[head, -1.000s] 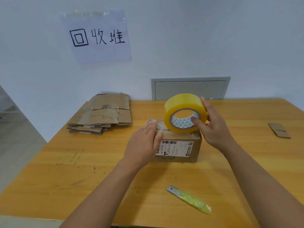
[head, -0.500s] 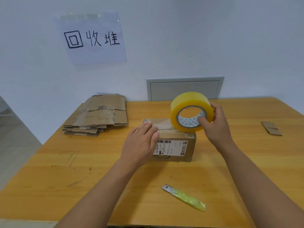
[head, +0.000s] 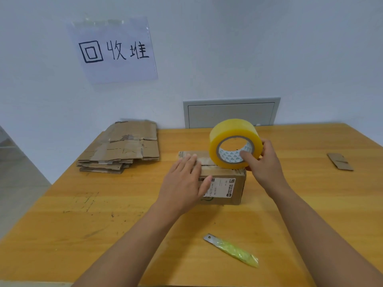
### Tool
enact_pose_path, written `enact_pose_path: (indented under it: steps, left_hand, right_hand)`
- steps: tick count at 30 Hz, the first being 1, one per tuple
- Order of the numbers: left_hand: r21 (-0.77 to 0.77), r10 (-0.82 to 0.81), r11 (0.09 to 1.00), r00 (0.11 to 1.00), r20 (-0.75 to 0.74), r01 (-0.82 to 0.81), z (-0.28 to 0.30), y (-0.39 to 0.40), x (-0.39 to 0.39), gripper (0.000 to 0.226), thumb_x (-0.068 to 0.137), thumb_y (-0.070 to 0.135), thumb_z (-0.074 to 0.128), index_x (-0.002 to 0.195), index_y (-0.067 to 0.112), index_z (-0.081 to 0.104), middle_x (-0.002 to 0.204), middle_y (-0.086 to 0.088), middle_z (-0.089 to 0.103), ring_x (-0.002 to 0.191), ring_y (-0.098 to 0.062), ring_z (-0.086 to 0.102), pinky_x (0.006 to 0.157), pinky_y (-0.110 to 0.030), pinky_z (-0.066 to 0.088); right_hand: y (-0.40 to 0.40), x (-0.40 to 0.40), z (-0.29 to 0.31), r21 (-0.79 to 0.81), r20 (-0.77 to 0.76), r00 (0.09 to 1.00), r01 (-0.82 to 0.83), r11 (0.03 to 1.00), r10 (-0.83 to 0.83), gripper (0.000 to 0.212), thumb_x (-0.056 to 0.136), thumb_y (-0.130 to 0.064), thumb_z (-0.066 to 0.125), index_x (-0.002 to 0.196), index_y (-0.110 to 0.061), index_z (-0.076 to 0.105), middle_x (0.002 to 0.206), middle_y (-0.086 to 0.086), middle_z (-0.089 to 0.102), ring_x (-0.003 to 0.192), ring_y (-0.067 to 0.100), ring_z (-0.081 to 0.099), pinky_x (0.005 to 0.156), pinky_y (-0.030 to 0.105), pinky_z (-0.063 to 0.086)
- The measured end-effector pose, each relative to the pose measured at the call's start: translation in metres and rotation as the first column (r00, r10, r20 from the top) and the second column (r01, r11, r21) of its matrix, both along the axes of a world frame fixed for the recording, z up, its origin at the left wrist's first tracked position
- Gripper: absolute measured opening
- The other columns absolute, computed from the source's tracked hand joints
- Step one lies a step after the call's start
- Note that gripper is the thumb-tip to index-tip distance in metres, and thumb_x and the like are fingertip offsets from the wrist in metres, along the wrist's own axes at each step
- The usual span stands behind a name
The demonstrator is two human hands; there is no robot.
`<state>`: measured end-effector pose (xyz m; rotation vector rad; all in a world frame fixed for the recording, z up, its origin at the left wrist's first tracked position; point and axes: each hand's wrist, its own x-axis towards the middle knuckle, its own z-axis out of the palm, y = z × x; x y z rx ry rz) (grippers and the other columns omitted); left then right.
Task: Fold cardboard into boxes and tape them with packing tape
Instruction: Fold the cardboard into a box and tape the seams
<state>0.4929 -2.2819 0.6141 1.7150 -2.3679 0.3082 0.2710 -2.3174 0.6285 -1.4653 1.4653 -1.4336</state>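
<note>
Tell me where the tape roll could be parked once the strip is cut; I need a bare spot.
Bare wood lies between the small cardboard box and the cardboard scrap at right, and at near left, in front of the flattened cardboard stack. Crowded: the middle, where both hands work the box, and the near edge by the bagged blade.

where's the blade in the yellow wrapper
Head view: the wrapped blade lies on the table near its front edge, between the forearms, in front of the box.

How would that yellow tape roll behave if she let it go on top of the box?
The tape roll stands on its curved edge on the box, so it would likely roll. The right hand pinches it easily, suggesting it is fairly light and stiff.
</note>
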Motion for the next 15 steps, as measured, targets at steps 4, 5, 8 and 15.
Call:
enact_pose_path:
  steps: [4,5,8,15]
  left_hand:
    - [0.005,-0.021,1.000,1.000,0.008,0.021,0.005,-0.003,-0.010,0.076,0.096,0.063,0.022,0.129,0.007,0.061,0.136,-0.013,0.060,0.126,-0.025,0.057,0.104,-0.036,0.045]
    - [0.014,-0.017,1.000,0.999,0.038,0.016,0.007,-0.003,-0.013,0.076,0.096,0.066,0.024,0.122,0.008,0.065,0.131,-0.012,0.064,0.121,-0.026,0.061,0.099,-0.036,0.049]
    - [-0.030,-0.037,0.999,0.999,0.012,0.037,0.007,-0.008,-0.022,0.082,0.094,0.072,0.024,0.128,0.006,0.060,0.142,-0.011,0.055,0.133,-0.023,0.050,0.103,-0.034,0.045]
    - [0.024,-0.027,0.999,0.999,-0.024,0.028,0.008,-0.015,-0.021,0.079,0.093,0.072,0.025,0.153,0.020,0.030,0.163,0.000,0.026,0.150,-0.014,0.020,0.114,-0.029,0.026]
  right_hand:
    - [0.000,0.002,0.001,0.010,0.007,1.000,0.006,1.000,-0.006,0.032,0.091,-0.024,0.069,0.117,-0.024,0.050,0.095,-0.007,0.061,0.090,0.015,0.066,0.075,0.045,0.060]
    - [0.000,0.003,0.001,0.011,0.007,1.000,0.004,1.000,-0.004,0.032,0.091,-0.024,0.069,0.116,-0.024,0.050,0.095,-0.007,0.061,0.090,0.016,0.066,0.075,0.045,0.060]
    - [-0.001,0.004,0.000,0.009,-0.009,1.000,-0.004,1.000,0.004,0.030,0.091,-0.027,0.069,0.114,-0.027,0.049,0.096,-0.006,0.062,0.090,0.018,0.065,0.078,0.051,0.058]
    - [-0.006,-0.006,0.011,-0.063,-0.209,0.977,-0.055,0.997,0.040,0.025,0.094,-0.019,0.058,0.114,-0.027,0.043,0.089,-0.001,0.061,0.083,0.022,0.063,0.071,0.051,0.056]
